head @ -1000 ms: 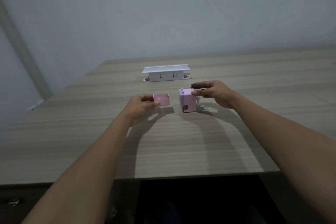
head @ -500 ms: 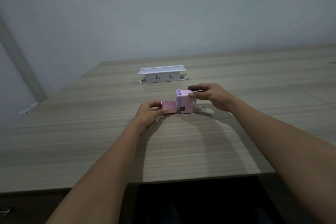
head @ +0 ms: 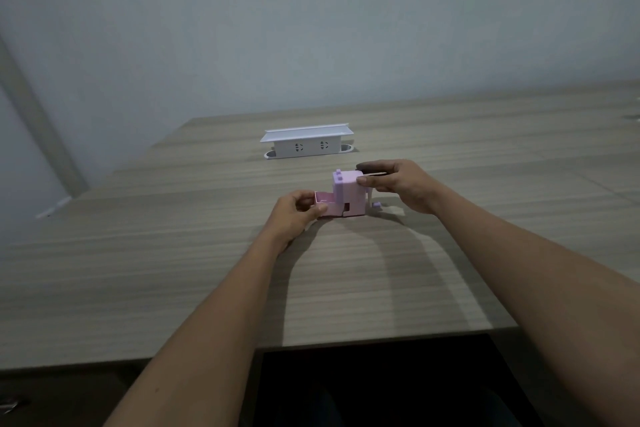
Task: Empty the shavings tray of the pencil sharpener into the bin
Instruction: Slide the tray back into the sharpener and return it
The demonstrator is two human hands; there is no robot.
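Observation:
A small lilac pencil sharpener stands on the wooden table, its little crank handle sticking out on the right. My right hand grips the sharpener's top right edge with thumb and fingers. The pink shavings tray sits partway inside the sharpener's left side, its open end sticking out to the left. My left hand pinches the tray's outer end. The tray looks empty inside. No bin is in view.
A white pop-up socket box stands on the table behind the sharpener. The table's near edge runs across the bottom, with a dark gap below it. A grey wall rises behind the table.
My left hand carried the pink tray from apart on the left rightward into the sharpener's side. My right hand has stayed on the sharpener's top.

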